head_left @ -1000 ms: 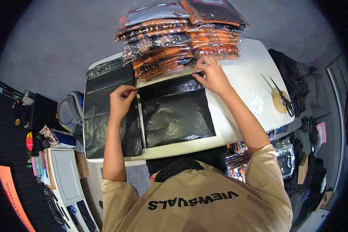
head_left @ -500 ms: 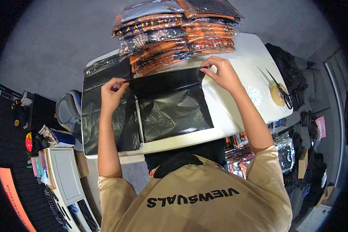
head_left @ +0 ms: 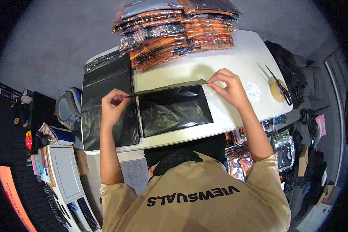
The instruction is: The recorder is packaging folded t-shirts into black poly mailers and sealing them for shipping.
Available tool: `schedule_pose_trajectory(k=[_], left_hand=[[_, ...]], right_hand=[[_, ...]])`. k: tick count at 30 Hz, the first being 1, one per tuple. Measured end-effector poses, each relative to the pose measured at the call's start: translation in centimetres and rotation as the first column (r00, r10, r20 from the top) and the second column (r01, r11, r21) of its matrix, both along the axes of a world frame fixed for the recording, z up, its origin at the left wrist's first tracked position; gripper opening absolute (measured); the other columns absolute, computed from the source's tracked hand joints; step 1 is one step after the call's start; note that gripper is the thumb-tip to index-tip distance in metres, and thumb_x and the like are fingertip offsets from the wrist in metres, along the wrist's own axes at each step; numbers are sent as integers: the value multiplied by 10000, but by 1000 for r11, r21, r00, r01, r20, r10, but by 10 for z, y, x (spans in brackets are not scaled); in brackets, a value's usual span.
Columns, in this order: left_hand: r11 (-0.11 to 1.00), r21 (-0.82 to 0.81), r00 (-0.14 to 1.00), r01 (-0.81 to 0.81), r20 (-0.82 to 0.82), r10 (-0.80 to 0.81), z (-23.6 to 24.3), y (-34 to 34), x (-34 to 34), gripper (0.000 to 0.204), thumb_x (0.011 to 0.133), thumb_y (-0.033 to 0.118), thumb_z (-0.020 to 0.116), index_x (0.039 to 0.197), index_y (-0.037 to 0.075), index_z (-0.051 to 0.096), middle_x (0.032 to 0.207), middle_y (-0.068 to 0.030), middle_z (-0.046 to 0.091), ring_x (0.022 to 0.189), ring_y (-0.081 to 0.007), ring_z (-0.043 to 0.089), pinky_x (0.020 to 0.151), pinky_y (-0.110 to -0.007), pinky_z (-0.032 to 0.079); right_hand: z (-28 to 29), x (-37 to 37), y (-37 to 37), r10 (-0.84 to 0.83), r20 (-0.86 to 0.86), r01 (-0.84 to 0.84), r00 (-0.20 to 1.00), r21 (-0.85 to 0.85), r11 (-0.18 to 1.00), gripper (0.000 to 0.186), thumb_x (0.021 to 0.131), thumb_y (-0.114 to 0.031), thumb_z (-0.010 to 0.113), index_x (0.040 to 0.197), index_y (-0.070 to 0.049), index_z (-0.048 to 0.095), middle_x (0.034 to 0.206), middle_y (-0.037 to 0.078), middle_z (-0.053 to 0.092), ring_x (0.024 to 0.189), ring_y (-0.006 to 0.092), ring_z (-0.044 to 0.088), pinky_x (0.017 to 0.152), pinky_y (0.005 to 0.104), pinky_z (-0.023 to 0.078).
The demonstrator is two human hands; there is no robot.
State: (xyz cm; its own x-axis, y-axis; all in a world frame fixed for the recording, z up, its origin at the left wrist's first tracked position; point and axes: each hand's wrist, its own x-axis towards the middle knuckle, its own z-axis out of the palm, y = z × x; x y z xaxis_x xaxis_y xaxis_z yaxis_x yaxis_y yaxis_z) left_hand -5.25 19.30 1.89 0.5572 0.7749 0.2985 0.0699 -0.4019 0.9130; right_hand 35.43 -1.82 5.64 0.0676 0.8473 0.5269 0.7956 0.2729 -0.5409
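White tabletop (head_left: 239,50) lies bare between the black plastic bag (head_left: 174,112) and the wrapped packets (head_left: 158,38) beyond, and again to its right. The bag rests near the table's front edge, beside a flat black pile (head_left: 104,104). Well apart, the person's left hand (head_left: 115,104) and right hand (head_left: 230,89) pinch opposite ends of its raised top edge.

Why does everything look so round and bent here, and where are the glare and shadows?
In the head view, the wide fisheye lens bows the edges of the white table and the corners fall to black; in that same head view, pale glare streaks the black bag and the wrapped packs, and a soft shadow lies beyond the right hand.
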Motion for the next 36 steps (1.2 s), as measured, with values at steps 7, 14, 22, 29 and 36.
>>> schedule_pose_trajectory(k=[7, 14, 22, 29, 36], left_hand=[[982, 186, 961, -37, -263, 86, 3, -45, -5, 125, 759, -82, 717, 842, 11, 722, 869, -46, 678, 771, -99, 622, 699, -250, 490], [924, 382, 909, 29, -395, 135, -9, -69, -12, 131, 705, -34, 761, 827, 1, 729, 903, -123, 681, 880, -319, 666, 789, -388, 542], [928, 356, 920, 112, -389, 38, -5, -52, -9, 81, 756, -24, 748, 829, 12, 746, 872, -123, 679, 883, -322, 669, 815, -384, 541], [913, 396, 879, 98, -464, 107, 15, 3, 34, 321, 783, -90, 672, 1064, 21, 781, 1087, -142, 747, 1091, -338, 668, 980, -422, 544], [919, 359, 809, 165, -582, 82, 2, 15, 38, 443, 794, -113, 672, 1189, 53, 784, 1230, -141, 748, 1241, -358, 629, 1145, -468, 490]], right_hand=[[-26, -12, -34, 55, 37, -52, 998, -78, 996, 112, 838, -96, 867, 908, -74, 781, 954, 77, 709, 966, 291, 688, 925, 424, 547], [-53, -19, -52, 122, 76, -102, 990, -226, 969, 104, 821, -94, 864, 875, -72, 777, 918, 57, 702, 950, 285, 670, 911, 431, 529], [-51, -5, -33, 148, -168, -193, 975, -301, 934, 68, 870, -70, 843, 913, -68, 790, 912, 53, 714, 941, 235, 686, 912, 383, 544], [-77, 57, 51, 100, -290, -193, 952, -312, 930, 340, 912, 100, 705, 1210, -51, 768, 1082, 54, 701, 928, 147, 628, 868, 295, 545], [-87, 54, 69, 193, -239, -263, 952, -308, 914, 316, 862, 92, 764, 1135, -61, 807, 1019, 52, 700, 900, 148, 636, 803, 297, 559]])
